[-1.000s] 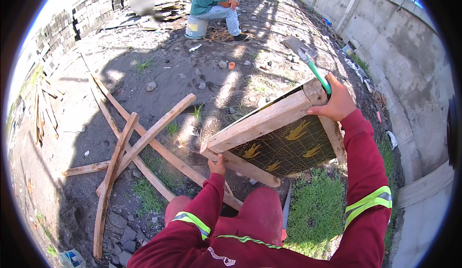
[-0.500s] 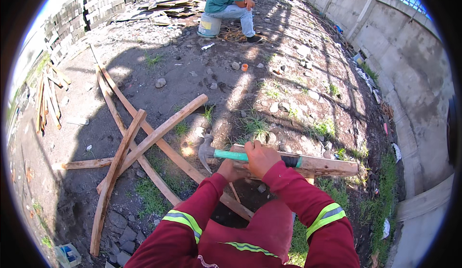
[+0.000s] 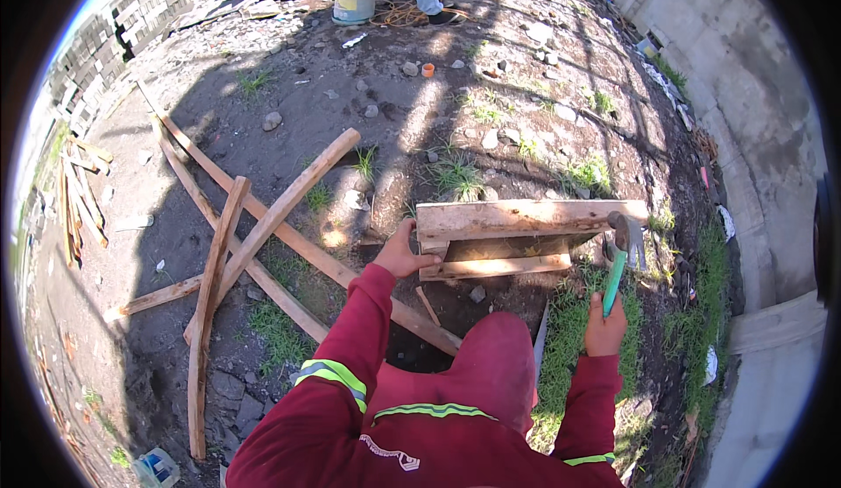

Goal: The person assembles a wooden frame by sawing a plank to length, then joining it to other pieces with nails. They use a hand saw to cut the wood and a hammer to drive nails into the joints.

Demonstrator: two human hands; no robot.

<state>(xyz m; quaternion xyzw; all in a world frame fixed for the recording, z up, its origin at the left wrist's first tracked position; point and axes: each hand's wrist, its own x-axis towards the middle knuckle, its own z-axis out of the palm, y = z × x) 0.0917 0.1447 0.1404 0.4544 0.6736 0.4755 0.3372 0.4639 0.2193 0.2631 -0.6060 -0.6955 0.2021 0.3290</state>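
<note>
In front of my knee lies a rough wooden frame (image 3: pixel 526 216) made of boards, with a gap between its long far board and a shorter near piece. My left hand (image 3: pixel 405 253) grips the frame's left end, fingers at the far side and thumb at the near piece. A claw hammer (image 3: pixel 616 269) with a green handle is held in my right hand (image 3: pixel 605 323), beyond the frame's near side. Its steel head is up against the right end of the long board; whether it touches the wood I cannot tell.
Long timber pieces (image 3: pixel 263 216) lie crossed on the dirt at the left, one running toward my knee. A bundle of sticks (image 3: pixel 81 194) is farther left. Ahead, a person sits on a bucket (image 3: pixel 353 4). A concrete wall (image 3: pixel 745 120) runs along the right.
My right hand has swung the hammer from over the frame's left part to its right end. My left hand has moved up onto the frame's left end, and the view has tilted down.
</note>
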